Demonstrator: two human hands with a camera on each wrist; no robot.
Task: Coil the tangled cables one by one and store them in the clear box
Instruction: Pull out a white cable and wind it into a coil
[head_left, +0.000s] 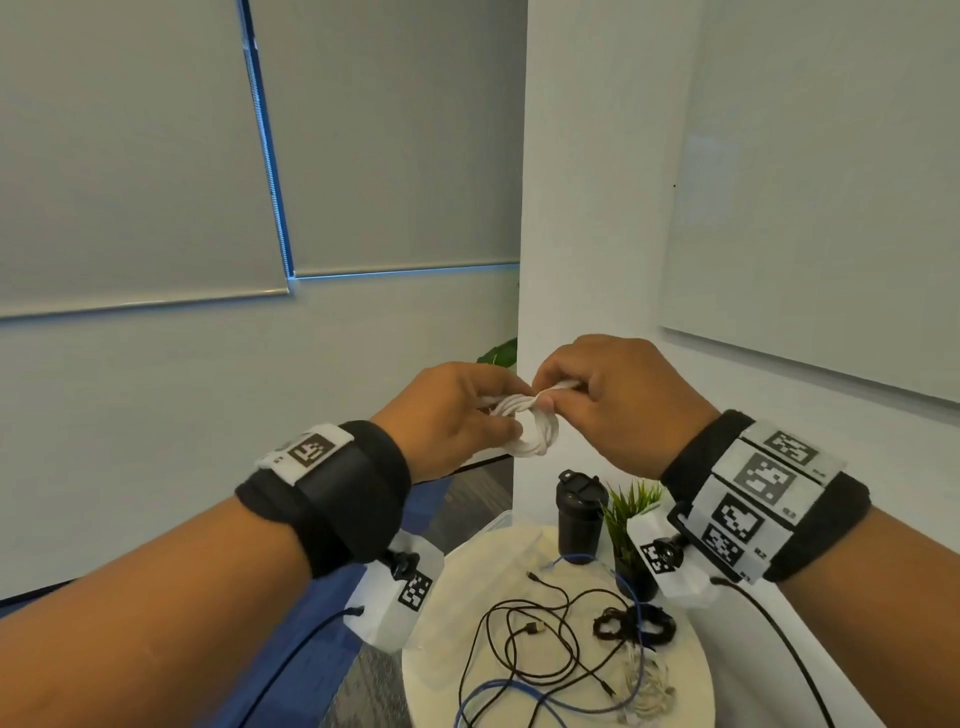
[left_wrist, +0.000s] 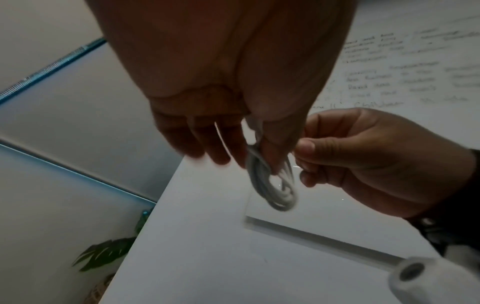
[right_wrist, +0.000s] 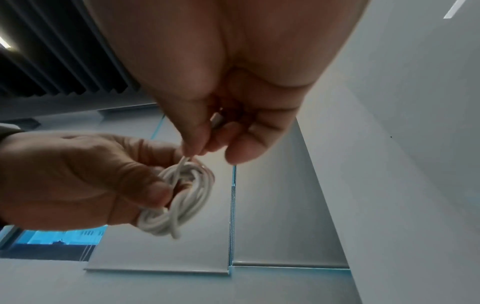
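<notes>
While my left hand (head_left: 457, 415) grips white cable coil (head_left: 535, 434), my right hand (head_left: 618, 400) pinches its loose end above round table (head_left: 447, 613).

Head view: bright, even, soft daylight; thin blue glow leaks along edges of the grey roller blinds (head_left: 135, 156) at 9–10 o'clock. Straight lines bow twd the frame edges, wide-angle. Little shadow on the round cream table (head_left: 457, 587) at 6 o'clock. Left wrist view: dim, grainy; backlit left hand (left_wrist: 207, 72) near-silhouette; white coiled cable (left_wrist: 275, 191) motion-blurred; whiteboard writing (left_wrist: 415, 67) at 2 o'clock illegible. Right wrist view: brighter, fingertips soft w/ blur.
</notes>
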